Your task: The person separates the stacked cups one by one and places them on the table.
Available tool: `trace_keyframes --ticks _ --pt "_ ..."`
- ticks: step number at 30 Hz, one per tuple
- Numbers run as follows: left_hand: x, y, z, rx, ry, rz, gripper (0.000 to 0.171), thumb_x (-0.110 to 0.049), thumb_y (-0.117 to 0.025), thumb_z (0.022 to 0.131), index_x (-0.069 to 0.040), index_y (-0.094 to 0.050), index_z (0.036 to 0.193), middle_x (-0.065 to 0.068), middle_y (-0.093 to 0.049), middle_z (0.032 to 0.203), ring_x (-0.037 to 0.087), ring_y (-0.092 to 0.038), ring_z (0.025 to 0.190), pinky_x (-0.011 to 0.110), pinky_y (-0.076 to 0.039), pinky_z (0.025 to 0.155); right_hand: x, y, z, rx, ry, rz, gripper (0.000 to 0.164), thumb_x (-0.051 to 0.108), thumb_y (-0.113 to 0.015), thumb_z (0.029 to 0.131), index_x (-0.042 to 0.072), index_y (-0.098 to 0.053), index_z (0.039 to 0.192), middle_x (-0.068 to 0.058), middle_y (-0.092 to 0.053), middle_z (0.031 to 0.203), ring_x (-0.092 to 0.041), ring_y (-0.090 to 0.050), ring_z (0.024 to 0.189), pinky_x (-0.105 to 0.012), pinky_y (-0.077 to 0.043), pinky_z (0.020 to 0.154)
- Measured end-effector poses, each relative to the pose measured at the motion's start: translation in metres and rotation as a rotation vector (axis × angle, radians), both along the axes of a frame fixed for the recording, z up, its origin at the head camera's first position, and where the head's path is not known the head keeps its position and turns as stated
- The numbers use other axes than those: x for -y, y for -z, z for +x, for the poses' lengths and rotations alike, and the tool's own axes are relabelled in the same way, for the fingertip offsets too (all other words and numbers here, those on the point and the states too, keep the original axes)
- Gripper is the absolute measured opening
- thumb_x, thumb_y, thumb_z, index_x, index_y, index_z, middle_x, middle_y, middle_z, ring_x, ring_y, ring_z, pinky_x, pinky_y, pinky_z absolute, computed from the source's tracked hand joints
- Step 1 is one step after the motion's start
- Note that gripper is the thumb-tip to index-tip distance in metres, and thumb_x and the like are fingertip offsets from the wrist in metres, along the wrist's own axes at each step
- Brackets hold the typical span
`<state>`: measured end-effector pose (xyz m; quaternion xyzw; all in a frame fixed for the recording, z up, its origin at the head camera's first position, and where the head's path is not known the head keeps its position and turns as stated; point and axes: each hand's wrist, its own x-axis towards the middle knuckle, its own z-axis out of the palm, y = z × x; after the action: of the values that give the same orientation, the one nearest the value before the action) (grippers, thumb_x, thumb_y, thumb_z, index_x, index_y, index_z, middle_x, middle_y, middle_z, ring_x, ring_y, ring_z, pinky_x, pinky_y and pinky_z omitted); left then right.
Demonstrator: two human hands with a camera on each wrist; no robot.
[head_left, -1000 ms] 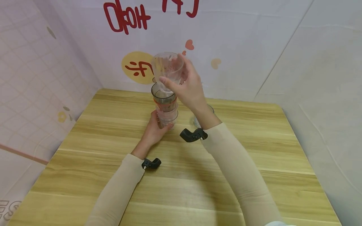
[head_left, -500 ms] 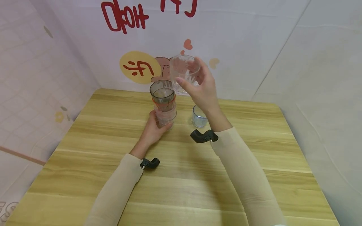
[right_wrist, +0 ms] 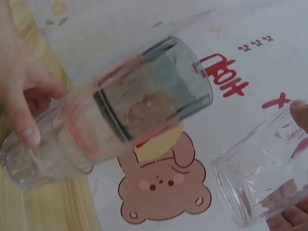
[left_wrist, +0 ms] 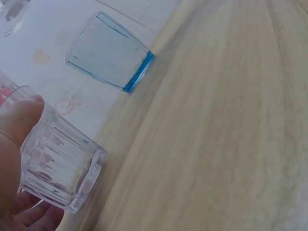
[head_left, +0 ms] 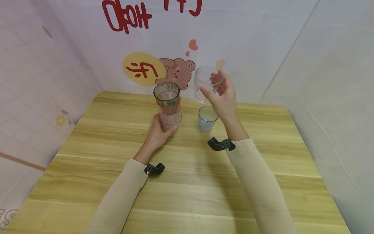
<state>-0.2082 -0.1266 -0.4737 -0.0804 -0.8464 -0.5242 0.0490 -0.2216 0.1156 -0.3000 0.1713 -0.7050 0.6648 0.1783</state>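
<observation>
Stacked glasses stand upright on the table: a smoky grey glass (head_left: 166,94) on top, a pinkish glass with a red rim (head_left: 170,117) under it, and a clear glass (left_wrist: 62,159) at the bottom. My left hand (head_left: 157,134) grips the bottom glass, thumb on the near side. My right hand (head_left: 225,99) holds another clear glass (head_left: 202,83) by its side, raised off the table to the right of the stack. Below it a blue-tinted glass (head_left: 206,121) stands upright by itself, apart from the stack.
The wooden table (head_left: 187,191) reaches back to a white printed wall sheet (head_left: 251,58) with red lettering and a bear. More sheeting hangs at both sides. Each sleeve carries a small black wrist mount (head_left: 221,144).
My right hand has carried the clear glass from above the stack to the right and somewhat down, over the blue-tinted glass. My left hand has stayed on the bottom of the stack.
</observation>
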Motion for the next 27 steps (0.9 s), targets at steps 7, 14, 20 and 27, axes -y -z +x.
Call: trace_keyframes --ticks 7,14,20,27 --pt "0.002 0.001 0.0 -0.008 -0.012 -0.012 0.094 -0.045 -0.072 0.081 -0.012 -0.015 0.148 0.017 -0.041 0.141 0.027 -0.042 0.13 0.044 -0.037 0.107 -0.019 0.019 -0.001 0.044 0.039 0.039 0.078 0.01 -0.076 0.08 -0.001 -0.031 0.144 -0.015 -0.049 0.135 -0.032 -0.045 0.128 -0.036 -0.034 0.111" --pt "0.002 0.003 -0.001 0.003 -0.006 0.001 0.094 -0.048 -0.071 0.081 -0.013 -0.015 0.148 0.015 -0.041 0.141 0.026 -0.042 0.13 0.043 -0.037 0.107 -0.037 0.037 -0.001 0.082 0.07 0.029 0.08 0.01 -0.076 0.081 0.0 -0.029 0.144 -0.016 -0.047 0.136 -0.033 -0.044 0.128 -0.038 -0.032 0.111" --pt "0.002 0.004 -0.002 -0.01 -0.009 0.007 0.094 -0.046 -0.073 0.081 -0.012 -0.016 0.148 0.017 -0.042 0.14 0.027 -0.043 0.129 0.044 -0.037 0.107 -0.048 0.047 -0.003 0.103 0.099 0.0 0.08 0.011 -0.077 0.08 0.0 -0.03 0.144 -0.019 -0.046 0.136 -0.03 -0.045 0.127 -0.037 -0.032 0.111" --pt "0.001 0.001 -0.001 -0.016 0.012 0.008 0.093 -0.043 -0.072 0.082 -0.011 -0.015 0.148 0.016 -0.041 0.141 0.027 -0.043 0.13 0.045 -0.037 0.106 -0.059 0.055 0.001 0.136 0.122 0.051 0.082 0.015 -0.076 0.081 0.001 -0.027 0.146 -0.013 -0.046 0.137 -0.025 -0.044 0.128 -0.034 -0.031 0.112"
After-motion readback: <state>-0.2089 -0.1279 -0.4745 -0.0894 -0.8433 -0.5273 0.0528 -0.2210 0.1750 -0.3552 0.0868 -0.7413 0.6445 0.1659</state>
